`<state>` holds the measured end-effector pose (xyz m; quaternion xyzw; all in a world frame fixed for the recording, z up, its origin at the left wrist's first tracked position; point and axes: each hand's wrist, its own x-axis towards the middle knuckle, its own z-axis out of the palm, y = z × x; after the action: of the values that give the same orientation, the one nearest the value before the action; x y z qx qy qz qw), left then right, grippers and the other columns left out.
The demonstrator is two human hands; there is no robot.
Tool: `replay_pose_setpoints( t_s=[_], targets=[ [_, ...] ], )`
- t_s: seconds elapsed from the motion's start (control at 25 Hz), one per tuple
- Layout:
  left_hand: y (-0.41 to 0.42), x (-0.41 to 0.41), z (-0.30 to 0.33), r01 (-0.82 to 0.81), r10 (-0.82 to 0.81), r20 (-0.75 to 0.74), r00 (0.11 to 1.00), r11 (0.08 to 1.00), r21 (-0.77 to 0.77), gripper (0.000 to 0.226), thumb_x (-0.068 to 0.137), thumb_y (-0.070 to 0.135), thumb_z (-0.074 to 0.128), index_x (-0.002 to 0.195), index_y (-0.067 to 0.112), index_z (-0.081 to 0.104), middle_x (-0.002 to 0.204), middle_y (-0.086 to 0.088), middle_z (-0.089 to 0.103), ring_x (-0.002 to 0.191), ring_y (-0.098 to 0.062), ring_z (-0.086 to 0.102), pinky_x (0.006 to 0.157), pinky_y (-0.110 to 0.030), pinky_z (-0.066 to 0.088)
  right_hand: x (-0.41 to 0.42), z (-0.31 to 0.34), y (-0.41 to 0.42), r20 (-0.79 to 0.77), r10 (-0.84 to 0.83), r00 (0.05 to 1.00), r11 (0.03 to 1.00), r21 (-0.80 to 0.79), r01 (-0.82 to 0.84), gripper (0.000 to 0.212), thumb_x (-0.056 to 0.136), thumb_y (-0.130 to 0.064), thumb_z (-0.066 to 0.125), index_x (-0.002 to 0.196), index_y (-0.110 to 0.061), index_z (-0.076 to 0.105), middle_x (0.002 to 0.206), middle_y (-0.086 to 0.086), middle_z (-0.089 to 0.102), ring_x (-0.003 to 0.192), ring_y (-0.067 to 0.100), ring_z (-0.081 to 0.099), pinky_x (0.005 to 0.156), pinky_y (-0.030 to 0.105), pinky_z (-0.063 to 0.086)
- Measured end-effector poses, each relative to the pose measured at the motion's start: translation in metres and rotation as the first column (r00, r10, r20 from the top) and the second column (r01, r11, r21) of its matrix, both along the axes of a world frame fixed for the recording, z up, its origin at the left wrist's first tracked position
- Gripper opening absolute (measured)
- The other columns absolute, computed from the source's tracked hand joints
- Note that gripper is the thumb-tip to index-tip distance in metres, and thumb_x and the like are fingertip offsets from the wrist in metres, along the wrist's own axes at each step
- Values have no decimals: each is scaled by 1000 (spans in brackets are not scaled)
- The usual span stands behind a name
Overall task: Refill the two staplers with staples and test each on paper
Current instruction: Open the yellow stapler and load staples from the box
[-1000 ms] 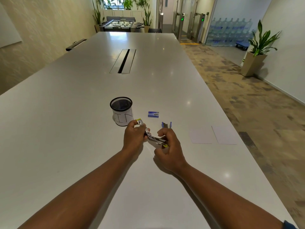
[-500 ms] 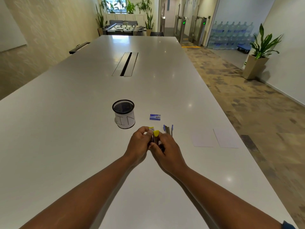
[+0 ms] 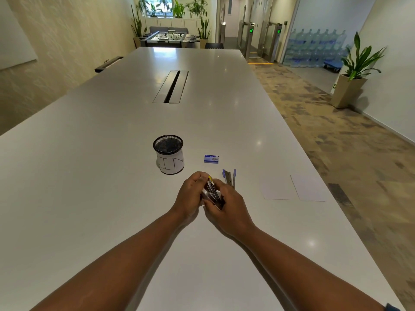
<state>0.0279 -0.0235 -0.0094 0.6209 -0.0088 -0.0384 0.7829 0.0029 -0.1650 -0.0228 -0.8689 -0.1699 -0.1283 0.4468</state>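
A yellow stapler (image 3: pixel 212 191) sits folded together between my two hands just above the white table (image 3: pixel 89 176). My left hand (image 3: pixel 190 194) grips its left side and my right hand (image 3: pixel 226 205) wraps its right side and near end. Only a yellow tip and the metal body show between the fingers. A blue stapler (image 3: pixel 230 177) stands opened on the table just beyond my right hand. A small blue staple box (image 3: pixel 211 158) lies farther back. Two white paper sheets (image 3: pixel 292 187) lie flat to the right.
A black mesh cup (image 3: pixel 168 153) with a white paper label stands left of the staple box. A cable slot (image 3: pixel 171 86) runs along the table's middle. The table's right edge drops to a carpeted floor with a potted plant (image 3: pixel 350 81).
The yellow stapler was spread open between my hands a second ago. Both hands have since pressed it together and hold it closed, turned more end-on.
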Motion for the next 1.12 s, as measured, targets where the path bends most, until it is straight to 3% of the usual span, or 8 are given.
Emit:
replay_pose_setpoints(
  t_s=[0.12,0.2,0.4,0.6,0.8,1.0,1.12],
  targets=[
    [3,2,-1,-32,31,16,999,998,45,24,101,25,49,78,20,57,66,4,50,57,-8,48,49,-18,40,0,2,2,-10,-30,1000,994,-102,29,13,86,-36,57,95,-28,59,73,-6,63,67,15,57,60,42,52],
    [5,3,-3,-31,30,10,999,998,63,28,99,33,53,73,24,56,65,6,48,57,-6,46,52,-19,41,-1,2,2,-34,-25,999,982,-189,18,17,88,-39,51,86,-25,58,67,-5,60,61,17,54,59,45,51],
    [6,7,-8,-35,32,15,999,982,186,31,91,49,55,69,28,58,66,2,51,63,-13,50,66,-35,42,-1,-1,2,11,-20,1000,953,-303,22,40,98,-59,34,83,-26,51,64,-9,57,54,13,53,54,39,49],
    [6,6,-4,-52,54,1,999,960,275,65,85,82,46,72,19,62,64,-4,60,63,-22,57,66,-38,46,0,-3,3,6,-31,1000,928,-372,31,52,98,-65,26,88,-22,54,65,-6,59,55,17,57,57,41,52],
    [1,5,-5,-131,132,21,991,939,319,53,103,56,43,66,21,59,58,1,57,60,-20,54,67,-39,43,-3,-3,3,19,-12,1000,928,-373,18,49,100,-62,27,86,-22,52,63,-7,55,53,17,54,55,41,51],
    [-1,6,-6,-178,168,58,984,914,365,53,105,50,43,59,27,58,54,7,56,54,-12,54,60,-33,44,-3,-1,2,32,-22,999,928,-372,32,45,98,-61,27,80,-23,45,58,-7,49,50,19,48,51,36,40],
    [-1,8,-8,-203,184,84,979,898,390,53,105,49,43,58,26,56,52,7,56,54,-11,54,60,-33,44,-2,-2,1,16,-13,1000,932,-363,18,43,99,-59,29,79,-24,44,57,-8,47,50,18,48,51,36,41]
  ],
)
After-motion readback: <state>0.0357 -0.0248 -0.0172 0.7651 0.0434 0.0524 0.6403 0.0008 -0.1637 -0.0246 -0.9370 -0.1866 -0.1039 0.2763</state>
